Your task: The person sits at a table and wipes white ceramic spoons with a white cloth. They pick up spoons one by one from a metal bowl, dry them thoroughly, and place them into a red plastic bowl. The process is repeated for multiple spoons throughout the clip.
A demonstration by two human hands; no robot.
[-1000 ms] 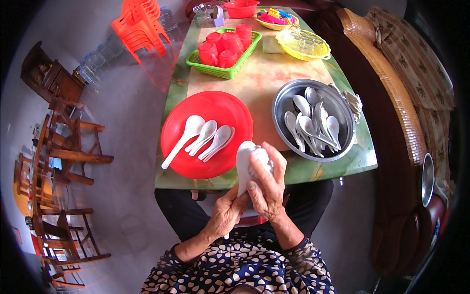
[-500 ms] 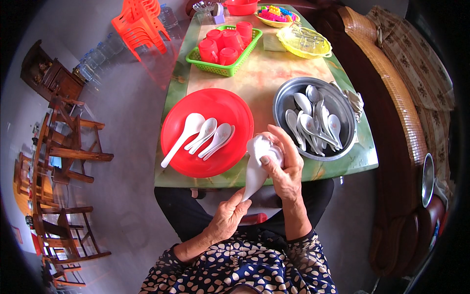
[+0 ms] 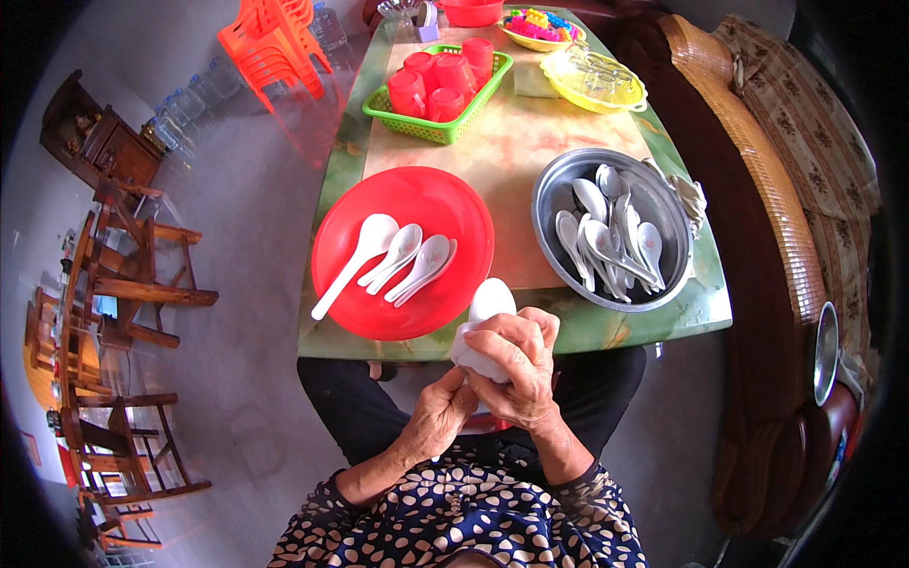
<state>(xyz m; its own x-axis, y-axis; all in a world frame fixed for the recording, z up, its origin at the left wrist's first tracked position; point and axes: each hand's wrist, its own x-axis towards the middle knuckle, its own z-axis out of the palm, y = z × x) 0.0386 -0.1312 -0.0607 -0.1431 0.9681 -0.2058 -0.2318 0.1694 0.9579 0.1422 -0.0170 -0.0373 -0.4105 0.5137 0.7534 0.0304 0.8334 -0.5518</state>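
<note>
The right hand (image 3: pixel 516 364) has its grip closed on a bunched white cloth (image 3: pixel 473 354) against a smooth white spoon (image 3: pixel 492 297); the left hand (image 3: pixel 438 413) pinches the lower handle. The spoon is near a round red plastic tray (image 3: pixel 440 204) on the green-bordered tabletop (image 3: pixel 649 331).

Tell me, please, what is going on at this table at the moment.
At the table, a person is holding a white spoon. The left grip is at its handle end, and the right grip clasps what looks like a white cloth against it, just below the spoon's bowl. Several white spoons lie on the red tray to the left, and more spoons lie in the metal basin to the right. Farther back, a green basket holds red cups.
</note>
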